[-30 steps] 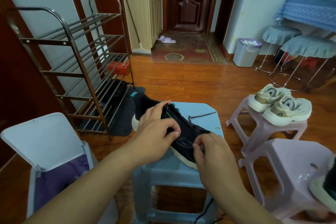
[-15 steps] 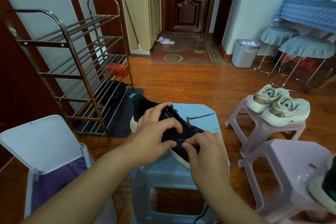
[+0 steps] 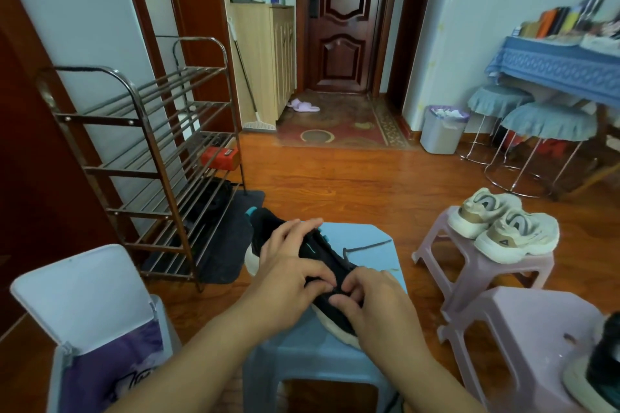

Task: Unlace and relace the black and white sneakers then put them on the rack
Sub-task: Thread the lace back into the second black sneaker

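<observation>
A black sneaker with a white sole (image 3: 268, 228) lies on a blue plastic stool (image 3: 365, 238) in front of me. My left hand (image 3: 288, 265) grips the sneaker across its top, fingers curled over the laces. My right hand (image 3: 372, 298) pinches at the lacing near the toe end, thumb and fingertips close to the left thumb. A loose dark lace end (image 3: 369, 247) trails over the stool top. The second black and white sneaker (image 3: 600, 369) sits partly out of frame on a lilac stool (image 3: 523, 322) at the lower right. The metal shoe rack (image 3: 141, 157) stands to the left.
A pair of beige sneakers (image 3: 503, 228) rests on another lilac stool (image 3: 446, 265). A white bin with an open lid (image 3: 84, 288) is at lower left. A red box (image 3: 219, 156) lies on the rack. A grey waste bin (image 3: 441, 131) and round stools (image 3: 547, 124) stand at right.
My right hand has slid left along the sneaker until its fingertips meet my left thumb. My head has tilted up, showing more of the door.
</observation>
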`<state>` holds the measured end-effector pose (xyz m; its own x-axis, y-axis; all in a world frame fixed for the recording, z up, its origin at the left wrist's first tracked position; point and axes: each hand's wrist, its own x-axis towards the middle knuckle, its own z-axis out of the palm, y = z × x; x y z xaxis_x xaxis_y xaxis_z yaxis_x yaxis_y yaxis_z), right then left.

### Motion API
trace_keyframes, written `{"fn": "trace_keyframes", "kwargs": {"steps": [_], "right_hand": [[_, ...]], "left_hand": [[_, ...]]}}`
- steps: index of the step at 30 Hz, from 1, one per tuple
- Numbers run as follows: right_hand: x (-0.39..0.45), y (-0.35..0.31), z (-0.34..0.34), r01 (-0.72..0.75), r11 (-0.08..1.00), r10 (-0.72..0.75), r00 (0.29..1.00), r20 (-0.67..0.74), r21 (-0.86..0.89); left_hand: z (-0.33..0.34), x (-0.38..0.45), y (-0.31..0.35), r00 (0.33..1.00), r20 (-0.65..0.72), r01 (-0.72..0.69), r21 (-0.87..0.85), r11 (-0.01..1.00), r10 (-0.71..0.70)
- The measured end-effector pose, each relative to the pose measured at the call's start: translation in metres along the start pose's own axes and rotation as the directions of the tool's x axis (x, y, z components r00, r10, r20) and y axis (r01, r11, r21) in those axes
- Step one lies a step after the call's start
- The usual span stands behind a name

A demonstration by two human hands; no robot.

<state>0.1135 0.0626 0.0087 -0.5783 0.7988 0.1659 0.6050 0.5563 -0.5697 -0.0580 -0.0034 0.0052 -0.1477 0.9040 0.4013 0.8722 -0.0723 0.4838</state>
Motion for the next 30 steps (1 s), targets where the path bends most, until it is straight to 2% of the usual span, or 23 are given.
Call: {"fn": "trace_keyframes", "kwargs": {"steps": [2, 3, 4, 5, 6, 7, 8, 9, 10, 12, 14, 16, 18, 21, 25, 27, 28, 30], "right_hand": [[0.001, -0.001, -0.003, -0.021, 1.0, 0.02, 1.0, 0.022, 0.017], [0.002, -0.001, -0.005, -0.04, 0.998, 0.038, 0.998, 0.043, 0.049], [0.003, 0.0, -0.008, -0.064, 0.995, 0.057, 0.995, 0.076, 0.083], [0.003, 0.002, -0.011, -0.088, 0.99, 0.075, 0.99, 0.122, 0.106], [0.004, 0.003, -0.014, -0.111, 0.986, 0.09, 0.982, 0.169, 0.124], [0.006, 0.003, -0.018, -0.137, 0.979, 0.106, 0.975, 0.195, 0.154], [0.01, 0.002, -0.024, -0.163, 0.967, 0.128, 0.975, 0.18, 0.195], [0.016, 0.002, -0.028, -0.188, 0.954, 0.161, 0.979, 0.128, 0.233], [0.024, 0.002, -0.032, -0.222, 0.942, 0.212, 0.975, 0.066, 0.251], [0.042, 0.0, -0.037, -0.29, 0.941, 0.283, 0.957, 0.064, 0.173], [0.06, -0.001, -0.032, -0.391, 0.909, 0.352, 0.906, 0.235, 0.146], [0.068, -0.001, -0.02, -0.503, 0.813, 0.382, 0.841, 0.383, 0.293], [0.069, 0.001, -0.01, -0.509, 0.731, 0.379, 0.857, 0.35, 0.455], [0.068, 0.001, -0.006, -0.484, 0.719, 0.399, 0.875, 0.274, 0.498], [0.075, -0.009, -0.031, -0.443, 0.646, 0.313, 0.897, 0.314, 0.621], [0.083, -0.021, -0.05, -0.39, 0.579, 0.226, 0.921, 0.319, 0.716], [0.087, -0.029, -0.06, -0.352, 0.579, 0.184, 0.935, 0.302, 0.736], [0.094, -0.046, -0.079, -0.243, 0.662, 0.092, 0.965, 0.244, 0.709]], "left_hand": [[-0.019, 0.002, 0.001, 0.993, -0.089, 0.072, -0.003, 0.997, -0.072], [-0.033, 0.003, -0.002, 0.972, -0.173, 0.155, -0.054, 0.986, -0.162], [-0.048, 0.004, -0.005, 0.916, -0.285, 0.254, -0.135, 0.958, -0.283], [-0.064, 0.004, -0.008, 0.818, -0.391, 0.334, -0.273, 0.902, -0.421], [-0.078, 0.003, -0.012, 0.693, -0.449, 0.344, -0.481, 0.807, -0.563], [-0.089, 0.002, -0.014, 0.587, -0.417, 0.246, -0.725, 0.644, -0.694], [-0.096, 0.001, -0.012, 0.56, -0.3, 0.083, -0.907, 0.413, -0.772], [-0.099, 0.002, -0.007, 0.607, -0.176, -0.044, -0.981, 0.188, -0.775], [-0.099, 0.003, -0.001, 0.663, -0.093, -0.094, -0.995, 0.041, -0.742], [-0.097, 0.009, 0.014, 0.751, -0.003, -0.068, -0.995, -0.074, -0.66], [-0.097, 0.018, 0.031, 0.803, 0.041, -0.044, -0.991, -0.127, -0.595], [-0.101, 0.026, 0.043, 0.82, 0.074, -0.018, -0.988, -0.155, -0.568], [-0.105, 0.031, 0.052, 0.821, 0.112, 0.027, -0.987, -0.158, -0.56], [-0.114, 0.036, 0.056, 0.786, 0.185, 0.107, -0.981, -0.164, -0.59], [-0.127, 0.043, 0.056, 0.725, 0.246, 0.211, -0.968, -0.132, -0.643], [-0.133, 0.047, 0.06, 0.708, 0.247, 0.262, -0.962, -0.078, -0.661], [-0.136, 0.05, 0.063, 0.704, 0.244, 0.295, -0.955, -0.039, -0.667], [-0.14, 0.055, 0.072, 0.71, 0.227, 0.351, -0.935, 0.056, -0.667]]}}
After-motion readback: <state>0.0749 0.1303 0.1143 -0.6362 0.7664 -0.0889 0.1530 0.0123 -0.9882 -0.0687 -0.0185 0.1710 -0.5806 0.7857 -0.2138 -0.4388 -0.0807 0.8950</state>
